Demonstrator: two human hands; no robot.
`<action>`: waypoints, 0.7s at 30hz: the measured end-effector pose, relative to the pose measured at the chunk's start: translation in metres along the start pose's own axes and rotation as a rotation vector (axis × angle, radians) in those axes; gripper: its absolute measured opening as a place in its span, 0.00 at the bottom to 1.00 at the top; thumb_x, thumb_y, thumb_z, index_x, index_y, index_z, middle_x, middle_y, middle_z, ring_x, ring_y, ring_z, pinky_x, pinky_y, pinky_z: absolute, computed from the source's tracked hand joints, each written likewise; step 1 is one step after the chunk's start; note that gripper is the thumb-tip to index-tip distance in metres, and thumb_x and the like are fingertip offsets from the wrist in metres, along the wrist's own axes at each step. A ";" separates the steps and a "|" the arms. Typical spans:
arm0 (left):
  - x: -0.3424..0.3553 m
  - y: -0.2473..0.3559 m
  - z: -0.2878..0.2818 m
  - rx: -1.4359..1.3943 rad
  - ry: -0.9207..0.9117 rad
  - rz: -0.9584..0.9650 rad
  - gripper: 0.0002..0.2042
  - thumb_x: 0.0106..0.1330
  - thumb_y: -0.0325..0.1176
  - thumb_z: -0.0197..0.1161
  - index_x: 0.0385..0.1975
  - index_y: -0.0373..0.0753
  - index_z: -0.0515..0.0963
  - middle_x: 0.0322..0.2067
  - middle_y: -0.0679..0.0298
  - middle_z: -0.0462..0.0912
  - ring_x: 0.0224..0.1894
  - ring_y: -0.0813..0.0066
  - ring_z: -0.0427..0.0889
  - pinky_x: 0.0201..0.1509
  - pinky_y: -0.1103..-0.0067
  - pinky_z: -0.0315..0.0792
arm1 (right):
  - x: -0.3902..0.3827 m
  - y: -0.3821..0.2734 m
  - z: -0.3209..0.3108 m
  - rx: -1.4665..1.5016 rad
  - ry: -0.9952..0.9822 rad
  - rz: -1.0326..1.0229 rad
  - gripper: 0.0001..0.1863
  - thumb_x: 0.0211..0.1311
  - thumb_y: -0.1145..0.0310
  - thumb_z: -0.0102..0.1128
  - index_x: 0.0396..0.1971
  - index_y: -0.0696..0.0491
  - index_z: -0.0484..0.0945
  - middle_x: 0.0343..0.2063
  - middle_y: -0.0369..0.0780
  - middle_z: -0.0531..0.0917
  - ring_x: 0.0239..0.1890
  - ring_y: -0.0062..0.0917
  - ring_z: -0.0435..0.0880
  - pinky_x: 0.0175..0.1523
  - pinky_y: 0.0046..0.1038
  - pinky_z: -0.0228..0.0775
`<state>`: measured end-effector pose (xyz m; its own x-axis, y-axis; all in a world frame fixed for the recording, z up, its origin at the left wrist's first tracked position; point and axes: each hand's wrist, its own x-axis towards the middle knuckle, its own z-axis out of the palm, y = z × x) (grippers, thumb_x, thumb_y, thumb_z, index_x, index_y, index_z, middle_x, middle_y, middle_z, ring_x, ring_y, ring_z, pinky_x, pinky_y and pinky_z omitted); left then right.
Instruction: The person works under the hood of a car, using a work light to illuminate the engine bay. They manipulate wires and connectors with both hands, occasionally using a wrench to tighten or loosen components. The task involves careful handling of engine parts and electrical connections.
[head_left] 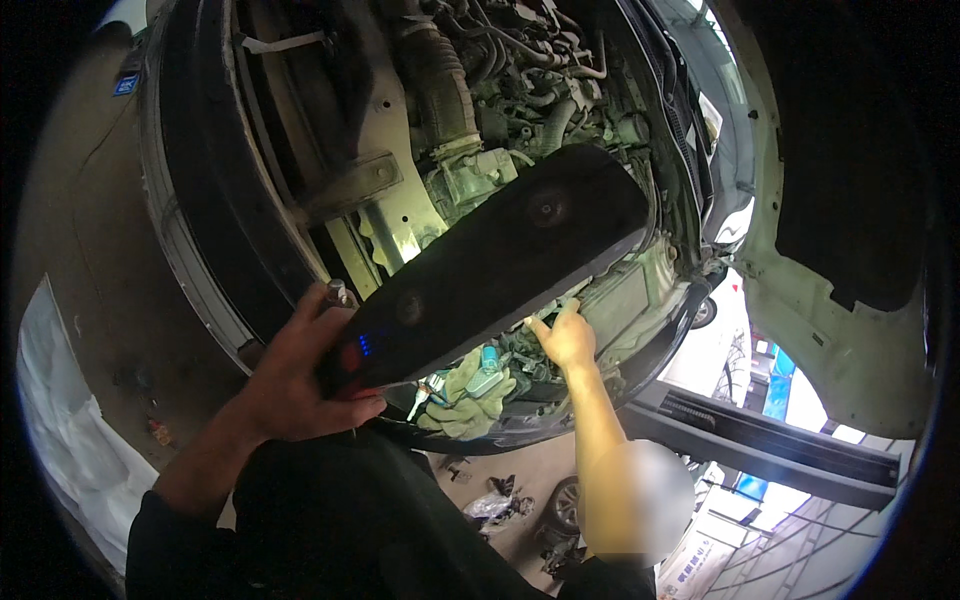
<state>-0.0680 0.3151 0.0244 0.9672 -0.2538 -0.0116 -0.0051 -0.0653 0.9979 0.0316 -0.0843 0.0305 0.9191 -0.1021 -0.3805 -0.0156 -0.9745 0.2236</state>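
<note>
My left hand [300, 370] is closed round the near end of a long black work light [490, 260], which has small blue indicator lamps and a red button. A small shiny metal piece [340, 292] shows at its fingers; I cannot make out its kind. The lamp hangs slantwise over a car's engine bay [540, 90] and hides its middle. Beyond the lamp's right edge, my right hand [567, 338] reaches into the bay beside a grey box-shaped part [615, 300]. Its thumb and fingers are apart, with nothing visible in them; some fingertips are hidden.
A greenish work glove [465, 405] lies at the bay's edge, with a teal-capped object [488, 358] and a shiny metal tool [425, 393] by it. The raised hood [800, 300] stands at right. A wheel [565, 505] and loose parts lie on the floor below.
</note>
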 end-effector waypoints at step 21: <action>-0.009 -0.004 -0.006 -0.048 0.071 0.054 0.31 0.43 0.39 0.74 0.50 0.38 0.74 0.44 0.56 0.68 0.47 0.59 0.71 0.50 0.67 0.69 | -0.011 -0.018 0.021 -0.514 0.196 -0.116 0.24 0.62 0.50 0.61 0.24 0.59 0.79 0.19 0.47 0.83 0.27 0.40 0.86 0.33 0.34 0.78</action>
<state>-0.0748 0.3236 0.0213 0.9814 -0.1866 0.0456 -0.0476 -0.0065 0.9988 0.0136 -0.0697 0.0114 0.9601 0.0872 -0.2658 0.2390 -0.7495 0.6174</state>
